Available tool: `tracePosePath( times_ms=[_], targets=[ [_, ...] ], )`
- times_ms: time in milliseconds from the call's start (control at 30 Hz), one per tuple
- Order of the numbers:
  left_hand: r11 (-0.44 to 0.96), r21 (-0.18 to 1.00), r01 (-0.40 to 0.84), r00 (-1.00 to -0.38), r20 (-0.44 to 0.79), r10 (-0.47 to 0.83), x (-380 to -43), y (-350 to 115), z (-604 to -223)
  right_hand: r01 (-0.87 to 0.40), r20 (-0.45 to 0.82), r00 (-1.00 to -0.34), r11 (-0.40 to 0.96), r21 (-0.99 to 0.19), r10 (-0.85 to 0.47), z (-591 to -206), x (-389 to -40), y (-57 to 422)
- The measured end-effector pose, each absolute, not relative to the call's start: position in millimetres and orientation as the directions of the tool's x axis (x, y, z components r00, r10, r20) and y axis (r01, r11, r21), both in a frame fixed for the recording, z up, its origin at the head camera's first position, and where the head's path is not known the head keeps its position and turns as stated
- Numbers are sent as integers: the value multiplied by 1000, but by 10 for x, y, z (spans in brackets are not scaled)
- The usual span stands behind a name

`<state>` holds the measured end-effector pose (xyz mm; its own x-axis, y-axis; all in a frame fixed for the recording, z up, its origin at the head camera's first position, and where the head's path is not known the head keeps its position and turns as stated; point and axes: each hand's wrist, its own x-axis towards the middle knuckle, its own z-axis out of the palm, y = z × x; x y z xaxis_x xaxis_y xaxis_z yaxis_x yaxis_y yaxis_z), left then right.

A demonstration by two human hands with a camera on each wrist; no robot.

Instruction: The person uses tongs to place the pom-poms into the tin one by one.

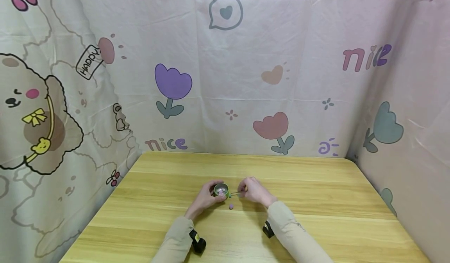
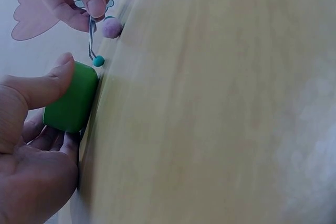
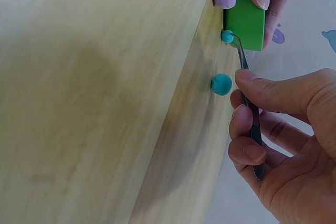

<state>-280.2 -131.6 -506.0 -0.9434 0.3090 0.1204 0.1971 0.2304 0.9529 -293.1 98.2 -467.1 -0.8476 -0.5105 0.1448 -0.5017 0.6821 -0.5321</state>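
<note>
My left hand (image 1: 205,199) holds a small green tin (image 2: 74,98) between thumb and fingers on the table. In the head view the tin's round opening faces up, with something pale pink inside, too small to identify. My right hand (image 1: 256,192) pinches metal bent-tip tweezers (image 3: 255,132). At their tips, close beside the tin, is a small teal pom-pom (image 3: 227,36); whether it touches the table I cannot tell. A lilac pom-pom (image 1: 231,206) lies on the near side of the tin. In the right wrist view, a larger teal pom-pom (image 3: 221,84) sits near the right thumb.
The wooden table (image 1: 168,173) runs back to a printed cloth (image 1: 225,60) that hangs behind it and along both sides. Black wrist cameras, left (image 1: 198,244) and right (image 1: 268,229), are strapped over the beige sleeves.
</note>
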Motion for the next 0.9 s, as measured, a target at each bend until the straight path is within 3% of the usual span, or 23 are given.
tracePosePath(
  times_ms=[900],
  targets=[
    [225, 957, 185, -949, 114, 295, -2819, -1306, -5071, -488, 153, -850, 644, -589, -504, -4701, -2928, 1027]
  ],
)
